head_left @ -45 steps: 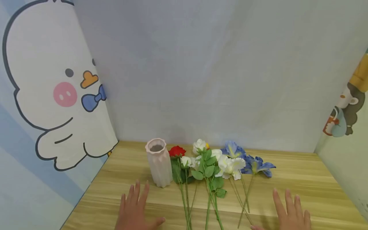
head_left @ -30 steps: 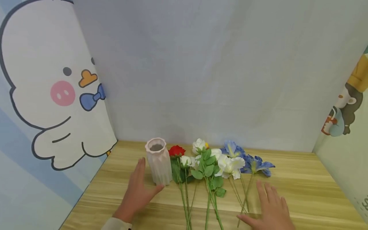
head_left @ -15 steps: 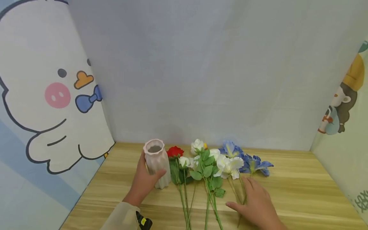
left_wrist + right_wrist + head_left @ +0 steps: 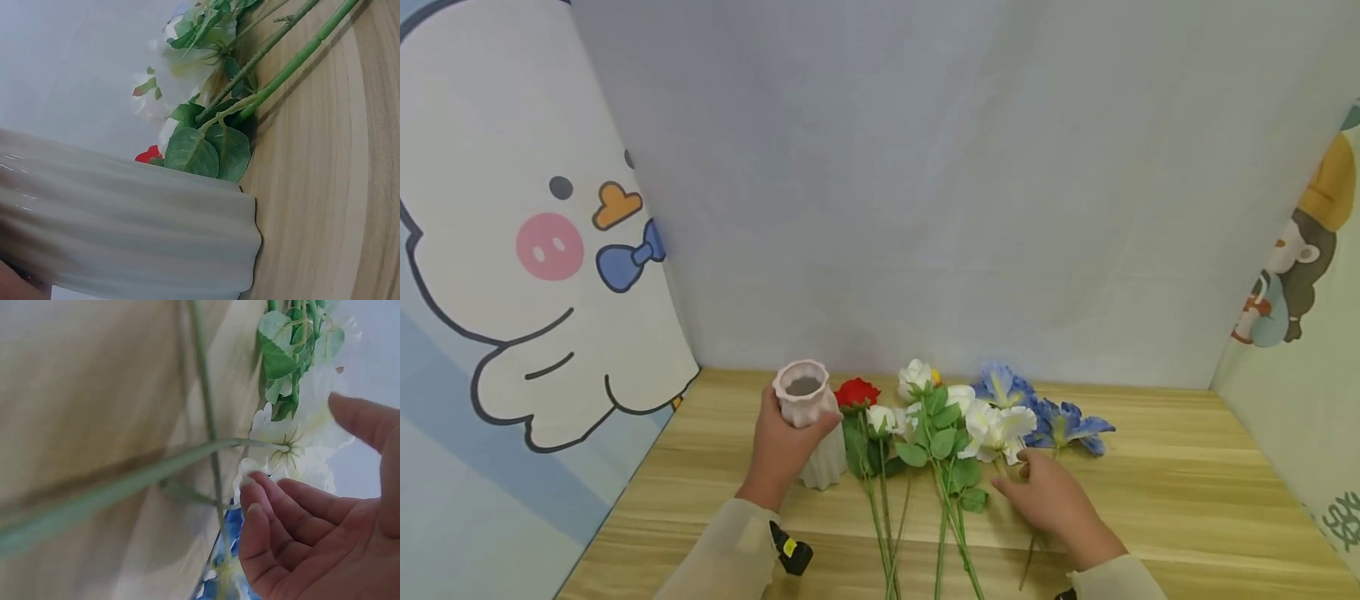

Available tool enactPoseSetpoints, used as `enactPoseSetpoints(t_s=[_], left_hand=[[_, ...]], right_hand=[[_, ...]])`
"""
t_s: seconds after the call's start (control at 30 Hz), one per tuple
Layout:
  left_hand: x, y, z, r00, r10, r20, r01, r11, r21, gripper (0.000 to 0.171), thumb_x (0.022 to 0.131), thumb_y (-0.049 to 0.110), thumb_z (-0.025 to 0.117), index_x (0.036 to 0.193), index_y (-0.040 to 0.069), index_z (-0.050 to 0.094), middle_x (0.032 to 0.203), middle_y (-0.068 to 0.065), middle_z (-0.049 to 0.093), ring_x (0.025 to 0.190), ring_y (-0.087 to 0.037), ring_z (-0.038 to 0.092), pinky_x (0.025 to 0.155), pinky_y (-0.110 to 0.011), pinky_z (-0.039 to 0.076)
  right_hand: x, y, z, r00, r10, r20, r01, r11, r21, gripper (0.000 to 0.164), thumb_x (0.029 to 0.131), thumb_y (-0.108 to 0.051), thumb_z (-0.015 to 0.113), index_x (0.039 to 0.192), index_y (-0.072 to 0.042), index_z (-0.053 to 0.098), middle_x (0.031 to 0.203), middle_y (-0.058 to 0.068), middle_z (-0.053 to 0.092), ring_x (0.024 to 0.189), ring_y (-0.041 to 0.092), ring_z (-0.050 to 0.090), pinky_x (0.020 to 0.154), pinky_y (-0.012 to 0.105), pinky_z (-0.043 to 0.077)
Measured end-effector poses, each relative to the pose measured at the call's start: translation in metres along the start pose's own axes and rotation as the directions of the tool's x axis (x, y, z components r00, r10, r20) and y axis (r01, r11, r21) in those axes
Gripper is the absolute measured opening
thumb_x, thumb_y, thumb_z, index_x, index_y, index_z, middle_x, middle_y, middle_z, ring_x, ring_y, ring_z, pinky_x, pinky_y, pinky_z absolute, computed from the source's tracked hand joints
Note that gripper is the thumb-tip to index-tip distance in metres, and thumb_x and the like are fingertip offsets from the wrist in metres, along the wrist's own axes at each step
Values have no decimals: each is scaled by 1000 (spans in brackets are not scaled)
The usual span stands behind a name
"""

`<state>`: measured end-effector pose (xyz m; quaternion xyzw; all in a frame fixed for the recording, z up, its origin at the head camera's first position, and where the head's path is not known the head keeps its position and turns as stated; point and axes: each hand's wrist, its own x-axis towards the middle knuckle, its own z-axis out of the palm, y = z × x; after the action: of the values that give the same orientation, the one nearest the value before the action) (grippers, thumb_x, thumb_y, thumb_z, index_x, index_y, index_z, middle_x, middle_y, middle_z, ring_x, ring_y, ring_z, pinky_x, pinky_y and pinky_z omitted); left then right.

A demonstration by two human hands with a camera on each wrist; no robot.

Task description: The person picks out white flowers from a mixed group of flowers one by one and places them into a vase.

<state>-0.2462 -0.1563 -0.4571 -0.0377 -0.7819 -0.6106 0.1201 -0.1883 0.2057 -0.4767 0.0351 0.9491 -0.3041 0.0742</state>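
Observation:
My left hand (image 4: 782, 450) grips the pale pink ribbed vase (image 4: 824, 460) just below its scalloped rim, thumb across the front. The vase stands upright; its fluted side (image 4: 156, 231) fills the lower part of the left wrist view. My right hand (image 4: 1051, 498) is at the stem of a white ruffled flower (image 4: 998, 430). In the right wrist view its fingers (image 4: 297, 515) are loosely bent and the thumb is spread apart, with the green stem (image 4: 125, 487) passing in front of them and nothing pinched.
A red rose (image 4: 857, 392), white roses (image 4: 916, 378) with green leaves, and blue flowers (image 4: 1070, 429) lie side by side on the wooden table (image 4: 1210, 500). Their stems point toward me. A grey cloth wall (image 4: 955, 208) rises behind the table.
My left hand has moved forward from beside the vase and taken hold of it. My right hand has moved left and forward to the white flower's stem. The flowers lie as before.

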Motion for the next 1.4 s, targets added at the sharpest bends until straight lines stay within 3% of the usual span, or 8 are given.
enactPoseSetpoints(t_s=[0.07,0.17,0.3,0.5,0.6,0.8,1.07,1.4], left_hand=[[0,2,0,1000,-3,-10,4,1000,7,89,68,46,81,139,33,29,121,3,49,103,-19,53,79,-42,50],[-1,4,1,1000,6,-26,-6,999,35,86,68,48,81,137,30,33,117,2,52,99,-19,55,75,-41,51],[0,4,2,1000,12,-27,-11,999,40,86,68,48,81,137,27,34,116,0,52,98,-21,56,73,-41,51],[1,1,1,1000,7,-25,-6,1000,27,86,68,48,80,137,30,32,118,0,51,99,-21,56,75,-42,51],[1,0,1,999,13,-35,-11,999,41,86,68,50,79,137,30,32,118,0,51,99,-21,56,75,-43,51],[2,-4,2,999,19,-48,-17,999,42,85,68,50,80,137,32,32,117,0,52,98,-21,57,74,-42,51],[2,-7,5,998,2,-55,-1,1000,26,82,69,45,81,135,31,34,117,-1,52,98,-22,57,76,-42,51],[-11,25,4,999,13,-43,-12,1000,26,76,77,27,79,137,21,33,120,-5,52,100,-23,56,79,-44,49]], right_hand=[[3,-3,0,1000,4,15,-4,1000,4,64,84,-53,62,119,0,56,108,12,61,93,30,59,75,49,48],[8,-7,1,999,21,47,-21,1000,13,37,87,-41,64,86,-4,61,78,3,57,65,19,53,59,39,46],[15,-9,4,997,8,78,-7,1000,-5,30,89,-28,63,69,-8,53,62,1,44,53,15,40,51,33,40],[21,-8,6,995,-41,86,44,998,-33,9,89,-12,57,91,-4,61,82,7,57,65,19,48,58,36,41],[23,-9,7,994,-36,106,37,999,-11,8,90,-9,54,91,-4,60,80,9,55,63,20,46,57,34,38],[25,-9,7,995,-50,83,52,998,-26,19,90,-8,54,104,1,62,106,14,61,83,23,55,71,43,48],[19,-11,1,995,-18,94,12,998,61,20,90,-4,49,107,1,60,96,11,60,65,20,54,62,38,47],[11,-20,-4,994,23,103,-46,973,228,25,94,-5,45,117,3,54,80,12,58,57,26,58,54,36,47]])
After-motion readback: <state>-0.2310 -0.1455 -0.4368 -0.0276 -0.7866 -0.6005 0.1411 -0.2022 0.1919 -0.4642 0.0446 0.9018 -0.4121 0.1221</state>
